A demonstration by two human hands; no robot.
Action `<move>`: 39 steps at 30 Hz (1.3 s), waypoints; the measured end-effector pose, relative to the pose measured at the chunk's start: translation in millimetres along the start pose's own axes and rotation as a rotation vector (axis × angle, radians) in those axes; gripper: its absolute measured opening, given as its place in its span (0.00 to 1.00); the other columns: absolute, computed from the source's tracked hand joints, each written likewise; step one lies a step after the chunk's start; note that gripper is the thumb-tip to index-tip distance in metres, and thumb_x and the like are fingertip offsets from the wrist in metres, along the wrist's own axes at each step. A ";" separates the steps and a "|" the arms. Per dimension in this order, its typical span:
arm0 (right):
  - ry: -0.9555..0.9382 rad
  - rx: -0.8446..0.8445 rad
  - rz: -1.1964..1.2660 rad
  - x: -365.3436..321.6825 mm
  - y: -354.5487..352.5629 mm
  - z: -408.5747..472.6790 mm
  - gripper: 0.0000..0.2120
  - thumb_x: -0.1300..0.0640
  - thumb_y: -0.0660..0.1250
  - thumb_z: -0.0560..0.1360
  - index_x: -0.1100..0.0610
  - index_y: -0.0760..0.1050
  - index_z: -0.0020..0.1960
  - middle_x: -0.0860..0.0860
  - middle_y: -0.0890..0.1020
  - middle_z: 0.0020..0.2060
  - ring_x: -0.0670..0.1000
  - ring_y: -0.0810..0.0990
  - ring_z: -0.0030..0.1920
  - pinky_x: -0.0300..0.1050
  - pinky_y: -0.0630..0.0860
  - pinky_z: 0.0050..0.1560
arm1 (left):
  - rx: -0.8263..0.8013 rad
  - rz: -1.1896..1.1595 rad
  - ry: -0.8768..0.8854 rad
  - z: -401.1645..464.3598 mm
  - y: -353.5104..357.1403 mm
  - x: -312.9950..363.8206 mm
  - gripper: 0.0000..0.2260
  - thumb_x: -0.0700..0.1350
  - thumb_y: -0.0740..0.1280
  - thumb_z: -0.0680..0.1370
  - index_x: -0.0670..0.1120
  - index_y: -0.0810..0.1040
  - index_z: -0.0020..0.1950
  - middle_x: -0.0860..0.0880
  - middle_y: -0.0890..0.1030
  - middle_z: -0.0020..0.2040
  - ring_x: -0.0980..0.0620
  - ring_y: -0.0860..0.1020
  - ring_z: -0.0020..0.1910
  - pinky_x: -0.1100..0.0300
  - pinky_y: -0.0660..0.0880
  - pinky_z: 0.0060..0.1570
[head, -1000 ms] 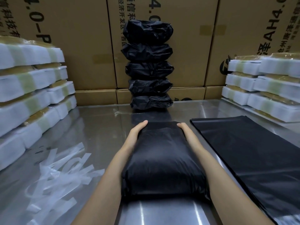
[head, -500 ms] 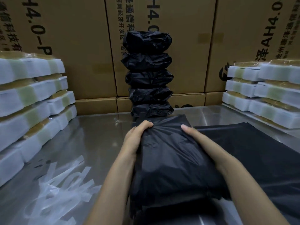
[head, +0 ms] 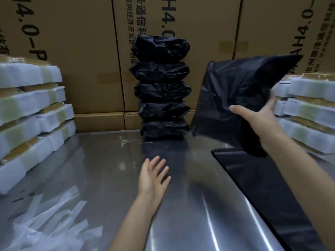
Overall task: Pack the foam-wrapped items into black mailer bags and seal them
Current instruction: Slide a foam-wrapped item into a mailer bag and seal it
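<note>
R hand [head: 261,120] grips packed mailer bag [head: 235,98], raised off table [head: 108,169]. L hand [head: 152,176] w/ fingers spread, holding nothing — stack of bags [head: 161,87] behind.

This was a warehouse packing station: printed cardboard cartons [head: 90,51] walled the 12 o'clock side of a steel table [head: 108,169], with foam-wrapped items [head: 32,113] stacked at 9 and 3 o'clock and sealed black mailer bags [head: 162,89] piled against the cartons.

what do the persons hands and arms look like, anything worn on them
Both hands, left and right, are bare: no gloves, rings, watch or bands show. Both forearms are bare too, with no sleeve visible up to the frame edge.
</note>
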State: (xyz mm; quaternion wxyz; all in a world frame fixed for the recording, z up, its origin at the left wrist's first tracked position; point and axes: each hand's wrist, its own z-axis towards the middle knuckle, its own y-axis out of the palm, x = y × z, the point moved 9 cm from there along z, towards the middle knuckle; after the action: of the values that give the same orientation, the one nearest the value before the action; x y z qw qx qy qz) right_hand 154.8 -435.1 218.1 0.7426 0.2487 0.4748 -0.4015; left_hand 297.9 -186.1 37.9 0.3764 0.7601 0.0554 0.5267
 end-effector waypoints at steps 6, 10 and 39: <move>-0.314 0.062 -0.881 26.0 15.3 60.8 0.49 0.49 0.80 0.59 0.54 0.57 0.73 0.57 0.71 0.64 0.61 0.71 0.63 0.58 0.74 0.57 | -0.044 -0.055 -0.017 20.0 2.7 -4.2 0.16 0.56 0.54 0.81 0.50 0.77 0.58 0.50 0.79 0.59 0.49 0.75 0.59 0.50 0.66 0.63; -0.480 -0.104 -1.258 79.7 47.7 79.2 0.45 0.49 0.78 0.60 0.57 0.62 0.72 0.58 0.75 0.60 0.61 0.73 0.60 0.58 0.70 0.62 | -0.048 -0.094 -0.039 31.7 0.8 -5.6 0.18 0.56 0.55 0.80 0.49 0.78 0.59 0.49 0.81 0.58 0.50 0.77 0.57 0.50 0.68 0.60; 0.177 -0.126 -0.584 210.1 125.3 144.9 0.34 0.54 0.66 0.75 0.53 0.52 0.75 0.54 0.63 0.71 0.61 0.70 0.64 0.54 0.70 0.57 | -0.069 -0.080 -0.066 54.9 5.6 -14.3 0.15 0.53 0.63 0.75 0.49 0.83 0.55 0.48 0.84 0.43 0.50 0.81 0.40 0.52 0.75 0.46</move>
State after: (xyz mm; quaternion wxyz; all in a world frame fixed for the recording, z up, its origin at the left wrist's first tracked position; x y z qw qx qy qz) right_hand 379.9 -550.2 88.1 0.5656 0.0892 0.6128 -0.5446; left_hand 336.1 -225.2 21.7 0.4249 0.7609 0.0549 0.4874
